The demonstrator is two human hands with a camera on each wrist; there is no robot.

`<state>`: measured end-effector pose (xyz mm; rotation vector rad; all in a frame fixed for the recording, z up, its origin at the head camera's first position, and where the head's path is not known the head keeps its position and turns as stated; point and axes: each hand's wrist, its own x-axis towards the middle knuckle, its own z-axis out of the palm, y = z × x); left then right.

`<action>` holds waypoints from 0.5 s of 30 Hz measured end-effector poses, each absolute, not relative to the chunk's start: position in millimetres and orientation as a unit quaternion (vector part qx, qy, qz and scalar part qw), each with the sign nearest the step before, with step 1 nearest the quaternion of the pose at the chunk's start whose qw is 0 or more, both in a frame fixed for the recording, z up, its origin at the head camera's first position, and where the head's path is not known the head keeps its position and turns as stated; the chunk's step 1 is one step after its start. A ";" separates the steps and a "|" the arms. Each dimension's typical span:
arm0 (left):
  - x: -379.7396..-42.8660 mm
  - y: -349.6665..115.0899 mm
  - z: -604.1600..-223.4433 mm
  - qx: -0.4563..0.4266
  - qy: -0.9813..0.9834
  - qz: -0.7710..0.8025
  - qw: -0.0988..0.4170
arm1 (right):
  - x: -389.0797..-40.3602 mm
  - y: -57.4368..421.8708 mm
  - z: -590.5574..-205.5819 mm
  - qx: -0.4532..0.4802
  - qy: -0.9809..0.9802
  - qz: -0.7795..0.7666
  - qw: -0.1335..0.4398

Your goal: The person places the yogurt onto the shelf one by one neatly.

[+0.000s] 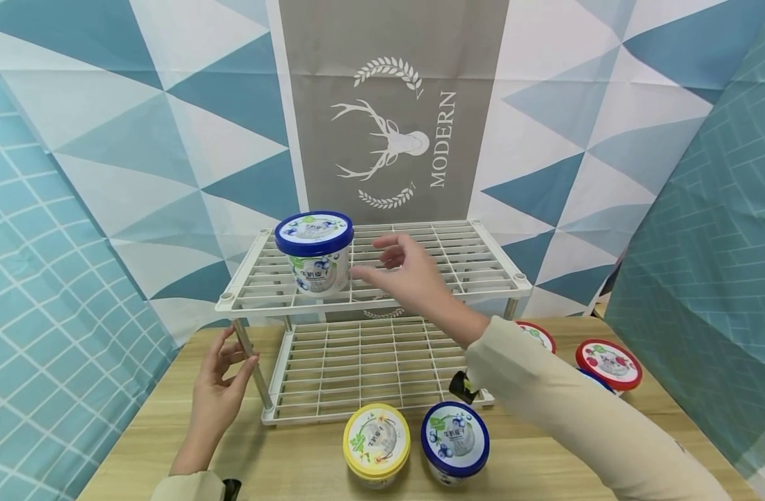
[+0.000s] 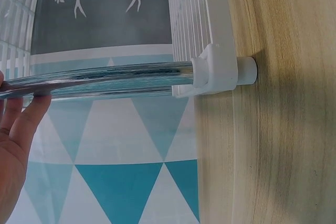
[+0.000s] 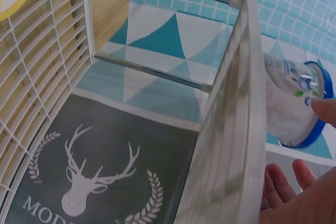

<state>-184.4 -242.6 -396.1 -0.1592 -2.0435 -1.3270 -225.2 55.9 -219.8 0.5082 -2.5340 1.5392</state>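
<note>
The right hand (image 1: 410, 275), fingers apart, is beside a tub (image 1: 316, 271) on a rack (image 1: 516, 280); the left hand (image 1: 219, 386) grips a post (image 1: 259, 383). Patterned cloth (image 1: 532, 125) hangs behind the wooden worktop (image 1: 307, 459).

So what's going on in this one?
A person's left hand holds a metal rack post. Their right hand is beside a blue-lidded tub on the upper shelf, not gripping it. A yellow-lidded tub and another blue-lidded one stand on the table in front, with red-lidded tubs to the right.
</note>
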 end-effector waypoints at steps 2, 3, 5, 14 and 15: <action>-184.6 -242.6 -396.2 -0.061 -0.784 -0.513 0.343 | -223.2 63.5 -219.1 0.173 -0.841 0.507 0.077; -184.7 -242.6 -396.2 -0.061 -0.784 -0.514 0.343 | -222.0 67.2 -218.9 0.174 -0.841 0.506 0.082; -184.7 -242.4 -396.1 -0.060 -0.783 -0.515 0.343 | -219.4 74.7 -218.8 0.176 -0.838 0.509 0.088; -184.7 -241.7 -396.9 -0.054 -0.785 -0.514 0.341 | -207.0 102.0 -222.2 0.182 -0.826 0.526 0.089; -185.1 -241.8 -397.4 -0.055 -0.784 -0.515 0.342 | -205.4 104.2 -222.5 0.184 -0.825 0.528 0.088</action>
